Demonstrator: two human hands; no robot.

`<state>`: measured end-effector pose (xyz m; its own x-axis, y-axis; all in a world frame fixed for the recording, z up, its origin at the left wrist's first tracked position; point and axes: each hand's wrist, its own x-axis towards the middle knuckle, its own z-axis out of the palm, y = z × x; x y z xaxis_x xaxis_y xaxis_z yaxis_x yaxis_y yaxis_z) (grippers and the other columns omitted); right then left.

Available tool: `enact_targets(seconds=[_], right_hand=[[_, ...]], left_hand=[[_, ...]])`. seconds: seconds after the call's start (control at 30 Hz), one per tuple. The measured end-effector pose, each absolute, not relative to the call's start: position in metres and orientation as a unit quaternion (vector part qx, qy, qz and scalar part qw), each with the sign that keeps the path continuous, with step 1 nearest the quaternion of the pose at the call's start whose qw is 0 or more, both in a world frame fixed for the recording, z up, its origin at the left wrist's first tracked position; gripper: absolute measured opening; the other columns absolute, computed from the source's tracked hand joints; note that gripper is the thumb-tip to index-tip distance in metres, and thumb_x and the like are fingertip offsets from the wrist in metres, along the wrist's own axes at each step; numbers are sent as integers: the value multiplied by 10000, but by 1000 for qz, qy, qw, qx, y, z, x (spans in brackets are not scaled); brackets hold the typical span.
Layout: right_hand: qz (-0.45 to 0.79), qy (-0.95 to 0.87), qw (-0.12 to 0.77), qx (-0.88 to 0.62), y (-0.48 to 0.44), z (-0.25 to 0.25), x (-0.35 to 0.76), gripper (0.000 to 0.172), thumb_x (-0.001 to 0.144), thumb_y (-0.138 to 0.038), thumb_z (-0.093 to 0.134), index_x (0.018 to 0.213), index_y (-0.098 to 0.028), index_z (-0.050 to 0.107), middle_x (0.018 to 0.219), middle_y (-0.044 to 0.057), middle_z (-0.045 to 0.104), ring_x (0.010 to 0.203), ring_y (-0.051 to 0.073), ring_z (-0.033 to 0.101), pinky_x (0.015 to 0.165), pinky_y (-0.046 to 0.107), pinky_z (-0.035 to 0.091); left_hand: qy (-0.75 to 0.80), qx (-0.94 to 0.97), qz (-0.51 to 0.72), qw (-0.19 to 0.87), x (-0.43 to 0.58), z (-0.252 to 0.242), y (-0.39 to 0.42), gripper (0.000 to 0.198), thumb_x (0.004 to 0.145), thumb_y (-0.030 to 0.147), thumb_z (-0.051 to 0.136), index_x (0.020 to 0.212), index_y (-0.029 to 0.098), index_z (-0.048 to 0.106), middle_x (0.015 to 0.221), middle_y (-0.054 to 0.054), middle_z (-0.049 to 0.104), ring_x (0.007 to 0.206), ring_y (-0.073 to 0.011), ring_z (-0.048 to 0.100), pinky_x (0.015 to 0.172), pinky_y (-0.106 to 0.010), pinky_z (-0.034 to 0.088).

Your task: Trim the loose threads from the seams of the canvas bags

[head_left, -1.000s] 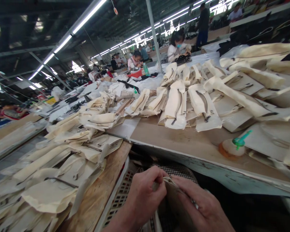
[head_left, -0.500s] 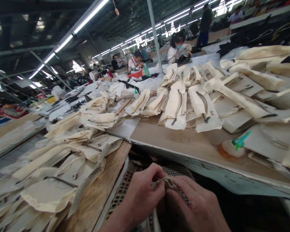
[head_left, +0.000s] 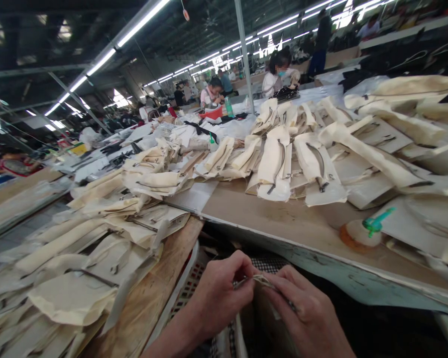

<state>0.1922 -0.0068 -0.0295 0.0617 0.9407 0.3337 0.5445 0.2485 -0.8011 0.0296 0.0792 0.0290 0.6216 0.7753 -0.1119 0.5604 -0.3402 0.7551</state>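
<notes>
My left hand [head_left: 218,296] and my right hand [head_left: 306,318] meet low in the middle, below the table's front edge. Both are closed in a pinch on the same thin pale strip of material [head_left: 259,281], held between their fingertips. A black-and-white checked fabric [head_left: 267,263] lies under and behind the hands. Cream bag panels with zips [head_left: 274,164] are spread over the table in front of me.
A white glue bottle with a green nozzle [head_left: 364,233] stands on the brown table [head_left: 283,219] at the right. Heaps of cream pieces [head_left: 78,258] cover the wooden bench at the left. A white perforated crate [head_left: 186,298] sits below. Other people work at far tables.
Both hands have stayed together on the strip, shifting slightly. The view has tilted a little, so the table contents sit lower in the picture.
</notes>
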Motion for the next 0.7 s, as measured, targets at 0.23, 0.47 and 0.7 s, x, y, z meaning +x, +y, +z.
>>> enact_targets(seconds=[0.23, 0.47, 0.7], right_hand=[[233, -657, 432, -572, -7, -34, 195, 250, 1012, -282, 421, 1070, -229, 659, 782, 28, 557, 711, 173, 583, 643, 253, 503], [188, -679, 430, -565, -4, -29, 198, 328, 1023, -274, 362, 986, -183, 675, 751, 50, 574, 681, 172, 590, 640, 247, 528], [167, -685, 446, -552, -1, -25, 197, 279, 1003, -201, 387, 923, -179, 653, 778, 51, 609, 697, 169, 603, 658, 265, 518]], left_hand=[[416, 819, 130, 374, 33, 31, 80, 105, 807, 133, 554, 724, 190, 523, 755, 20, 660, 677, -123, 582, 640, -203, 428], [403, 830, 144, 357, 36, 29, 79, 129, 807, 118, 553, 713, 191, 504, 727, 32, 643, 652, -115, 559, 626, -206, 407], [417, 820, 141, 366, 36, 28, 79, 122, 811, 145, 566, 719, 193, 500, 742, 26, 644, 660, -122, 559, 639, -221, 402]])
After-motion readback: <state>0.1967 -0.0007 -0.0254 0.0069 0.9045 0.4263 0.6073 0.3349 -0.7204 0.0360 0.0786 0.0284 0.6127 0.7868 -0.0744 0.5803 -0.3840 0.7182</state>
